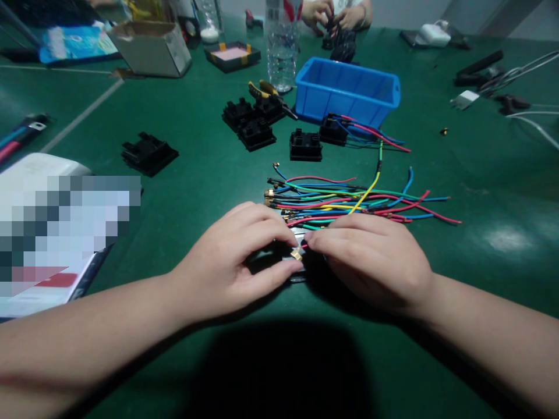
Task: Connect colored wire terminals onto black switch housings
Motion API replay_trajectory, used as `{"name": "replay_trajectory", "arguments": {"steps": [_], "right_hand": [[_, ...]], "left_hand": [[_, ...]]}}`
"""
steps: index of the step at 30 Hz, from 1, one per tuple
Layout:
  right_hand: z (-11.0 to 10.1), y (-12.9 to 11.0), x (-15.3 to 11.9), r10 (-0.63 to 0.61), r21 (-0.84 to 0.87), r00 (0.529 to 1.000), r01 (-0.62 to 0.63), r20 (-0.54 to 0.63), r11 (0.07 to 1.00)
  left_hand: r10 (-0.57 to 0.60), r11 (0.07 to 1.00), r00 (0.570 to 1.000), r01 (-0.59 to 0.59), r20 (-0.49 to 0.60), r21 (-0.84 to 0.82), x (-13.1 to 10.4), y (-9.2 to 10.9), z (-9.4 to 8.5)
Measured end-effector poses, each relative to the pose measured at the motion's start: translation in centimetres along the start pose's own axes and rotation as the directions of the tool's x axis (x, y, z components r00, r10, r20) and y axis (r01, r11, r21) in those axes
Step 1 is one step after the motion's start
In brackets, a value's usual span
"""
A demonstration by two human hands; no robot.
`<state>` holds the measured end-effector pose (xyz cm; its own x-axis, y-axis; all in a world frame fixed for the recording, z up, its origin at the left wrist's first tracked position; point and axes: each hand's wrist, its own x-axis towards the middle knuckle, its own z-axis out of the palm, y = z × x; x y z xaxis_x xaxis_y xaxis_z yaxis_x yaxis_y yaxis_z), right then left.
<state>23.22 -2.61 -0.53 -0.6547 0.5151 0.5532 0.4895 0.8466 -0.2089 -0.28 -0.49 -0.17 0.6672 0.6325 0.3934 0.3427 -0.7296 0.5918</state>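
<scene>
My left hand (236,256) pinches a small brass terminal (296,254) between thumb and forefinger. Close by on the right, the fingertips of my right hand (375,256) are closed around a thin red wire (304,246) that reaches toward the terminal. Whether wire and terminal are joined cannot be made out. Under the fingertips a grey piece (299,234) shows in part; the hands hide the rest. Just beyond lies a bundle of red, blue, green and yellow wires (332,203), many with brass terminals at their left ends.
Behind the wires are several black plastic sockets (305,145), yellow-handled pliers (264,90), a blue bin (349,96) and a clear bottle (282,58). At left lie another socket (149,153) and a phone (87,256). Across the table are another person's hands (336,17).
</scene>
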Motion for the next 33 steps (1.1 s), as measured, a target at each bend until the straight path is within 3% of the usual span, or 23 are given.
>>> {"name": "replay_trajectory", "arguments": {"steps": [8,15,33], "right_hand": [[0.14,0.02,0.0,-0.002,0.036,1.0,0.002,0.004,0.999],[0.15,-0.03,-0.09,0.068,0.092,0.996,-0.072,0.054,0.993],[0.13,0.11,0.06,0.014,0.115,1.0,-0.017,0.022,0.993]], "left_hand": [[0.018,0.998,1.0,-0.018,-0.005,0.058,0.29,0.22,-0.13],[0.063,0.995,0.998,-0.061,-0.028,0.075,0.08,-0.02,0.1],[0.134,0.98,0.991,-0.134,0.01,0.145,-0.03,-0.03,0.01]]}}
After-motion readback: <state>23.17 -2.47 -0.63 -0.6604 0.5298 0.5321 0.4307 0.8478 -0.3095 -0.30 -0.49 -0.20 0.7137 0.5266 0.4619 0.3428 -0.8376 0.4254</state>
